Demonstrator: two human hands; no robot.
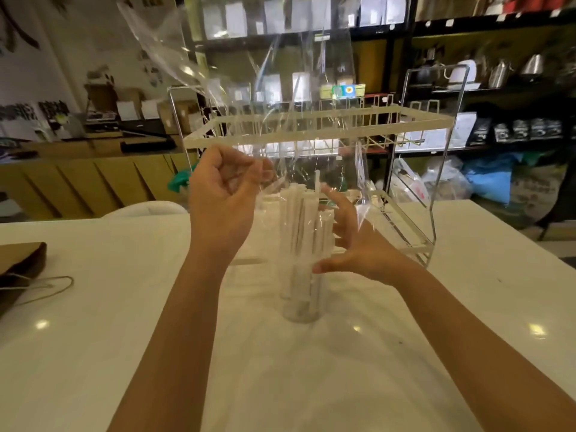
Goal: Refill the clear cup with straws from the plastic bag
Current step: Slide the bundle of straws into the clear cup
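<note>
A clear cup (pixel 300 310) stands on the white table (pixel 93 338), with a bundle of white paper-wrapped straws (pixel 304 219) standing upright in it. A clear plastic bag (pixel 249 73) hangs over the straws and rises high above them. My left hand (pixel 223 198) pinches the bag's film just left of the straw tops. My right hand (pixel 349 241) is on the right side of the bundle, fingers spread and curved around the straws, with the thumb at the cup's upper part.
A clear acrylic rack (pixel 417 169) stands right behind the cup. A brown paper bag (pixel 18 269) with a string handle lies at the table's left edge. A white chair back (pixel 146 208) shows beyond the far edge. Shelves line the background.
</note>
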